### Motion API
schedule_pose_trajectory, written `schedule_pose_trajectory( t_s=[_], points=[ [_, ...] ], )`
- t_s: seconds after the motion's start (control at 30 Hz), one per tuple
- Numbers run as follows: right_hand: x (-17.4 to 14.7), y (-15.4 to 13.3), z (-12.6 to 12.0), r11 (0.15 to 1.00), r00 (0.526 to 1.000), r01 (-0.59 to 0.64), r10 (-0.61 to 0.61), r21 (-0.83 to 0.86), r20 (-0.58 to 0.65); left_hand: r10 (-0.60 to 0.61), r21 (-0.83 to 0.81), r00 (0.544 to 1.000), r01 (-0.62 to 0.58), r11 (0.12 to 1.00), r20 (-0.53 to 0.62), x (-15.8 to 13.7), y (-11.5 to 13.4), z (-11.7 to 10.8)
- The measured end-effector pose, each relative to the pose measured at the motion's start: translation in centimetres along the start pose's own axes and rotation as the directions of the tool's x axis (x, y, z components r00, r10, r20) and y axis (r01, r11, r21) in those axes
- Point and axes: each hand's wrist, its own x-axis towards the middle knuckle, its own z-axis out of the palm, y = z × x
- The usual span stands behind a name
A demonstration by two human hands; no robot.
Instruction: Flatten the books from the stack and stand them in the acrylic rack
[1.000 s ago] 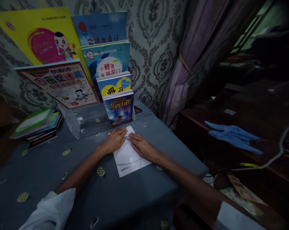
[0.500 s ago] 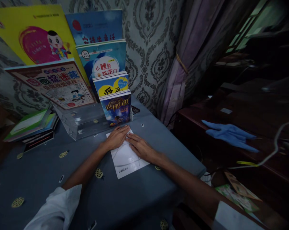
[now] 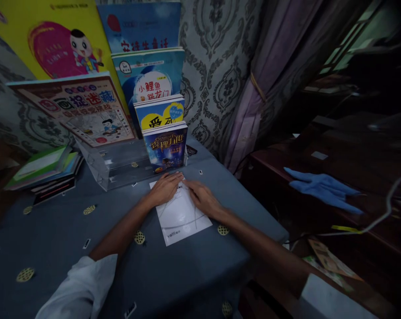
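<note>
A white booklet or folded sheet (image 3: 180, 217) lies flat on the tablecloth, with thin grey curved lines and "valli" printed near its lower edge. My left hand (image 3: 166, 188) rests palm down across its upper left part, fingers stretched out and nothing gripped. At the upper right edge of the paper is my right hand (image 3: 205, 199), its fingers bent and drawn together on the sheet; the thumb is mostly hidden. Both sets of fingertips nearly meet near the top. Just beyond them stands a dark blue book (image 3: 169, 148) in a clear stand (image 3: 104, 170).
More upright books, including a yellow one (image 3: 17, 26), fill the stand. A pile of booklets (image 3: 44, 170) lies to its left. Dark glasses (image 3: 191, 150) sit behind the blue book. Past the table's right edge, a blue glove (image 3: 320, 186) and white cable (image 3: 388, 204) lie on a dark red surface.
My right hand has gone from lying flat on the paper to having bent fingers, uncovering more of the sheet. My left hand stays on the upper left part. The view has shifted slightly.
</note>
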Motion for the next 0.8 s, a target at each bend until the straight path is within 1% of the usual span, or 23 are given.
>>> schedule_pose_trajectory(
  t_s=[0.07,0.13,0.27,0.4,0.57,0.8],
  points=[
    [0.7,0.9,0.0,0.996,0.997,-0.053,0.057,0.069,-0.054,0.001,0.002,1.000,-0.001,1.000,-0.006,0.0,0.0,0.0],
    [1.5,1.9,0.2,0.989,0.993,-0.077,0.088,0.129,-0.083,-0.005,0.004,1.000,0.006,1.000,-0.012,0.0,0.1,0.1],
    [3.3,3.3,0.7,0.978,0.996,-0.049,0.064,0.200,-0.070,-0.002,0.015,1.000,0.003,1.000,-0.022,0.0,0.3,-0.1],
    [4.1,4.2,1.3,0.971,0.997,-0.033,0.048,0.235,-0.058,0.033,0.026,0.999,-0.033,0.999,-0.035,0.1,0.7,-0.7],
    [4.2,4.6,1.2,0.977,0.999,-0.040,0.044,0.210,-0.015,0.047,0.064,0.999,-0.046,0.997,-0.015,0.2,1.2,-1.3],
    [4.4,4.1,0.4,0.990,1.000,-0.020,0.017,0.140,0.019,0.053,0.077,0.999,-0.053,0.996,0.003,0.2,1.4,-1.4]
  ],
)
